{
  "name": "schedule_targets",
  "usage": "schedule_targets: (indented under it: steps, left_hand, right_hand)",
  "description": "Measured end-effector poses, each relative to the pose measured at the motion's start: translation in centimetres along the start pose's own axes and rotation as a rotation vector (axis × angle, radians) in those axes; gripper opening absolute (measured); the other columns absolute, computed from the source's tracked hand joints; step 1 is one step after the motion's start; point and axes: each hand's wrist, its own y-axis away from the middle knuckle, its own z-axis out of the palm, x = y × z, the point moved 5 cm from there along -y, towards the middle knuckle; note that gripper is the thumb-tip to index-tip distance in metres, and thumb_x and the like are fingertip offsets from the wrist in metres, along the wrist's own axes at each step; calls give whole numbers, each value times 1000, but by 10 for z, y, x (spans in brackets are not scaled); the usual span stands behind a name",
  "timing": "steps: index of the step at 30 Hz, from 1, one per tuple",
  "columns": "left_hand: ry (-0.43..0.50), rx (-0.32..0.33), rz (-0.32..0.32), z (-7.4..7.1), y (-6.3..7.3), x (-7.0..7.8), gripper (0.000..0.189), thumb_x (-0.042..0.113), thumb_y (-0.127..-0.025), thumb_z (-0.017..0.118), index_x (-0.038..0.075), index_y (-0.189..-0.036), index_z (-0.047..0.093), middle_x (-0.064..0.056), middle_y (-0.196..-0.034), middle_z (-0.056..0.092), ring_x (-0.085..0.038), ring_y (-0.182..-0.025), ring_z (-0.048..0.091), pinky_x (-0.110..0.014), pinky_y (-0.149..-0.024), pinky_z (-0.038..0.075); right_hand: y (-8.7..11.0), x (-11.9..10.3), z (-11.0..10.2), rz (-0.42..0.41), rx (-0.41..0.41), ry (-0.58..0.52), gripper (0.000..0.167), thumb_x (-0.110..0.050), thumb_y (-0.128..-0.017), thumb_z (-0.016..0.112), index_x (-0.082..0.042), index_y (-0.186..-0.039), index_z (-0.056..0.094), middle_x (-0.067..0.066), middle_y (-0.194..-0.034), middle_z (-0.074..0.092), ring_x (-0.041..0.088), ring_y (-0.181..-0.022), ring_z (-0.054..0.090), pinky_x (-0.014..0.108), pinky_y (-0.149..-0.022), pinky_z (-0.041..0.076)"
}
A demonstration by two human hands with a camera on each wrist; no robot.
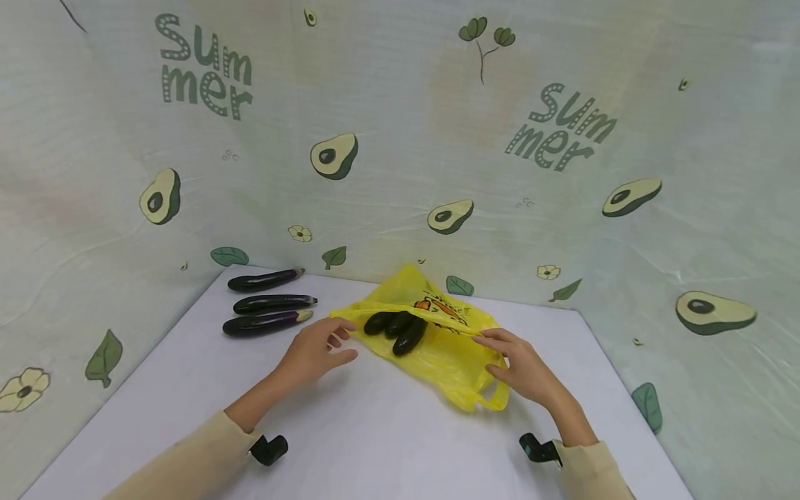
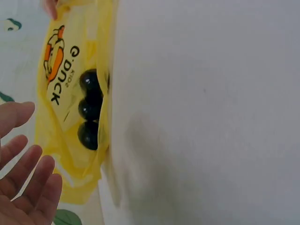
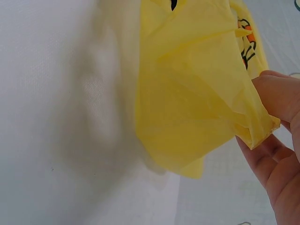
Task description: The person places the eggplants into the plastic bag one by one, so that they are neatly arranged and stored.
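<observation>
A yellow plastic bag [image 1: 437, 354] with a duck print lies with its mouth gaping on the table. Inside it, the dark ends of three eggplants [image 1: 409, 336] show at the opening; their other ends are hidden under the upper layer. My left hand [image 1: 319, 347] is at the bag's left corner, its fingers loosely spread and nothing held, as the left wrist view shows. At the right side of the opening, my right hand [image 1: 515, 364] pinches the bag's edge between thumb and fingers. In the right wrist view, the yellow film [image 3: 197, 93] stretches away from those fingers [image 3: 265, 161].
Three more eggplants lie in a stack of rows at the table's back left, the nearest eggplant [image 1: 265, 323] with a pale stem end. A printed cloth backdrop [image 1: 387, 104] rises behind and on both sides of the white table [image 1: 387, 444].
</observation>
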Motion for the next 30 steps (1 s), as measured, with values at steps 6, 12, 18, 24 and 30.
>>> schedule_targets:
  steps: [6,12,18,24,30]
  left_hand:
    - [-82,41,21,-33,9,-25,46,26,-89,88,16,-131,70,-6,-119,73,-21,-103,68,-43,-91,60]
    - [-121,101,27,-66,13,-59,48,24,-90,88,12,-133,70,-9,-124,72,-25,-109,66,-49,-94,58]
    - [-150,152,2,-93,19,-87,47,23,-91,87,9,-132,69,-16,-128,70,-35,-114,66,-56,-94,55]
    - [-166,177,5,-107,24,-105,50,23,-90,87,6,-134,68,-19,-130,69,-41,-120,62,-62,-98,51]
    - [-174,196,16,-111,26,-118,51,19,-89,88,5,-134,68,-22,-130,68,-45,-124,58,-66,-101,46]
  right_hand:
    - [-1,0,0,-3,2,1,63,5,-84,86,-11,-142,69,13,-144,62,33,-124,64,48,-99,58]
    - [-1,-1,-1,-5,4,3,62,4,-84,86,-11,-142,69,13,-144,62,33,-126,63,49,-100,58]
    - [-2,-1,0,4,-1,0,62,4,-85,86,-11,-143,68,13,-145,61,35,-128,62,49,-101,57]
    - [-2,-1,0,18,0,-2,63,4,-85,86,-12,-144,68,13,-145,61,33,-126,63,48,-100,58]
    - [-2,0,2,30,-4,2,64,3,-86,85,-9,-146,65,14,-147,60,34,-128,62,51,-103,56]
